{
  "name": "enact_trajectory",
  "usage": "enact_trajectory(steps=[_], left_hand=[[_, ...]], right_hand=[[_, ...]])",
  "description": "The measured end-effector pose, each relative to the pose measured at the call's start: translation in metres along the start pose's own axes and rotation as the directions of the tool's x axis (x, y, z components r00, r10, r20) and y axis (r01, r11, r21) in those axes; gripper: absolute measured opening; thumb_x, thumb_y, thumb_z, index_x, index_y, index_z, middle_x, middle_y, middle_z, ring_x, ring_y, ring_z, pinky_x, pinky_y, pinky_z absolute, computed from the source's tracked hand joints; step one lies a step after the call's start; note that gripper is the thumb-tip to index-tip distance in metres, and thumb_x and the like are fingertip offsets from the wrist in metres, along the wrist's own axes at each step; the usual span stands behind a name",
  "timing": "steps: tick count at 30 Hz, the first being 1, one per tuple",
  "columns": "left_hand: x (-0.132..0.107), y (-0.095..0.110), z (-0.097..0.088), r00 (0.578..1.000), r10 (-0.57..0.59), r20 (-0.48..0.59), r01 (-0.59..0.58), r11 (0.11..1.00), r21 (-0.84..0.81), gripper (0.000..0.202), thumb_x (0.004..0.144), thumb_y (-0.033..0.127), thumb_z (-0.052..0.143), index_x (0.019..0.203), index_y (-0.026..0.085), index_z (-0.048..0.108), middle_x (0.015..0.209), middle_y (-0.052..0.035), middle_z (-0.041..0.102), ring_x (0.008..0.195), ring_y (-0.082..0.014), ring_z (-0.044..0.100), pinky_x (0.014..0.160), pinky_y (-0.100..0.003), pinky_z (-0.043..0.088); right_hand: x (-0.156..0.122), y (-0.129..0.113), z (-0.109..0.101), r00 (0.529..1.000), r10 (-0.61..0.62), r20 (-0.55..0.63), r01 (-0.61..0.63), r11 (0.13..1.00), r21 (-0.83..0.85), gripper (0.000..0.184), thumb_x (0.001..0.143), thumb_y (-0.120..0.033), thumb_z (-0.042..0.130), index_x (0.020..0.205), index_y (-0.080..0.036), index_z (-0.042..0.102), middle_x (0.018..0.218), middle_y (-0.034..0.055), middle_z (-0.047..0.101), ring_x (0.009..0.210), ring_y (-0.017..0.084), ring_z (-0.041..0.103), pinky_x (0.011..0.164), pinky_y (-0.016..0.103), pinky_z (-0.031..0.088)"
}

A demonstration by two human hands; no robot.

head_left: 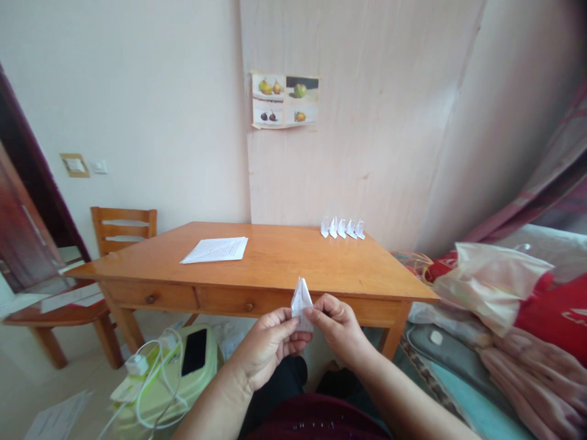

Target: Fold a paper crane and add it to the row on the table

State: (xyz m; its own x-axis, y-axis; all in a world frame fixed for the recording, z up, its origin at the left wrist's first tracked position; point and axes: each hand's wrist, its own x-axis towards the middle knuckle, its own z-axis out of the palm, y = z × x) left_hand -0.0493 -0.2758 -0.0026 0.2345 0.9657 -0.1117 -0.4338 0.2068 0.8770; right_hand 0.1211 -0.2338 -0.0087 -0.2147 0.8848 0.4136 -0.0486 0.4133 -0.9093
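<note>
A small piece of folded white paper (301,300) with a pointed top stands upright between my two hands, just in front of the table's edge. My left hand (277,335) grips its left side and lower part, with fingers behind it. The thumb and bent forefinger of my right hand (335,321) pinch its right edge. Faint print shows on the paper. Several folded paper figures (342,228) stand in a row at the table's far right. A stack of printed sheets (215,250) lies flat on the left half of the table.
The wooden table (284,256) has drawers facing me. On the left are a wooden chair (123,229) and a green box (197,366) bearing a phone (194,351) and white cables. Bags and a red cushion (559,311) crowd the bed on the right.
</note>
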Motion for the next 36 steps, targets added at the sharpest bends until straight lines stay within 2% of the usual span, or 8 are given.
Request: enact_trajectory(steps=[3,6,9,12,16,25,32,36], left_hand=[[-0.002,0.001,-0.002,0.999,0.035,-0.009,-0.035,0.999,0.004,0.024,0.083,0.028,0.078,0.1,0.014,0.068,0.092,-0.0091,0.073,0.078,-0.015,0.07,0.07,-0.023,0.054],[-0.005,0.003,-0.003,0.998,0.067,-0.017,-0.066,0.997,0.05,0.028,0.082,0.032,0.078,0.101,0.014,0.068,0.093,-0.0096,0.073,0.079,-0.0156,0.07,0.071,-0.024,0.054],[-0.008,0.004,-0.002,0.994,0.103,-0.032,-0.099,0.988,0.116,0.03,0.082,0.036,0.078,0.1,0.014,0.069,0.091,-0.009,0.073,0.079,-0.0161,0.069,0.071,-0.025,0.053],[-0.009,0.003,0.0,0.991,0.122,-0.049,-0.108,0.968,0.226,0.03,0.083,0.04,0.076,0.096,0.013,0.068,0.086,-0.0084,0.073,0.077,-0.0169,0.069,0.071,-0.027,0.053],[-0.011,0.002,0.003,0.992,0.113,-0.048,-0.091,0.942,0.323,0.035,0.086,0.046,0.071,0.096,0.013,0.067,0.081,-0.0094,0.074,0.074,-0.0182,0.07,0.071,-0.03,0.053],[-0.014,0.002,0.004,0.992,0.127,-0.023,-0.115,0.951,0.287,0.033,0.086,0.045,0.071,0.095,0.013,0.07,0.083,-0.0099,0.075,0.071,-0.0178,0.07,0.069,-0.029,0.052],[-0.011,-0.001,0.001,0.993,0.109,-0.032,-0.096,0.954,0.282,0.022,0.087,0.035,0.069,0.092,0.013,0.068,0.085,-0.0092,0.075,0.07,-0.0166,0.07,0.068,-0.028,0.052],[-0.011,-0.003,-0.001,0.995,0.098,-0.023,-0.087,0.952,0.293,0.019,0.088,0.032,0.066,0.092,0.014,0.067,0.085,-0.0083,0.075,0.07,-0.0162,0.07,0.068,-0.028,0.052]], right_hand=[[0.0,0.002,0.004,0.999,0.046,-0.015,-0.045,0.998,0.032,0.039,0.081,-0.048,0.073,0.063,-0.02,0.054,0.059,-0.004,0.048,0.058,0.012,0.04,0.057,0.027,0.034],[0.0,0.001,0.006,0.996,0.076,0.041,-0.079,0.994,0.081,0.037,0.081,-0.049,0.075,0.067,-0.02,0.057,0.062,-0.0033,0.053,0.06,0.012,0.044,0.059,0.026,0.036],[-0.001,-0.001,0.007,0.985,0.096,0.143,-0.114,0.986,0.122,0.031,0.079,-0.047,0.078,0.084,-0.02,0.064,0.075,-0.0008,0.063,0.069,0.014,0.053,0.066,0.026,0.042],[-0.001,-0.004,0.007,0.966,0.134,0.221,-0.166,0.977,0.133,0.035,0.077,-0.046,0.08,0.098,-0.021,0.066,0.083,0.0005,0.066,0.072,0.016,0.057,0.068,0.027,0.046],[-0.001,-0.007,0.009,0.953,0.154,0.262,-0.199,0.968,0.154,0.035,0.075,-0.046,0.082,0.094,-0.02,0.067,0.08,0.0006,0.064,0.07,0.016,0.056,0.067,0.028,0.047],[-0.004,-0.009,0.014,0.956,0.186,0.228,-0.235,0.949,0.212,0.033,0.075,-0.046,0.082,0.088,-0.019,0.068,0.078,0.0007,0.065,0.07,0.016,0.057,0.069,0.029,0.047],[-0.003,-0.01,0.022,0.976,0.164,0.145,-0.195,0.953,0.231,0.025,0.076,-0.039,0.081,0.078,-0.018,0.067,0.068,-0.0021,0.062,0.061,0.012,0.051,0.06,0.026,0.042],[-0.002,-0.006,0.026,0.978,0.161,0.135,-0.194,0.941,0.277,0.022,0.076,-0.036,0.08,0.076,-0.018,0.067,0.067,-0.0026,0.062,0.059,0.011,0.051,0.058,0.024,0.041]])
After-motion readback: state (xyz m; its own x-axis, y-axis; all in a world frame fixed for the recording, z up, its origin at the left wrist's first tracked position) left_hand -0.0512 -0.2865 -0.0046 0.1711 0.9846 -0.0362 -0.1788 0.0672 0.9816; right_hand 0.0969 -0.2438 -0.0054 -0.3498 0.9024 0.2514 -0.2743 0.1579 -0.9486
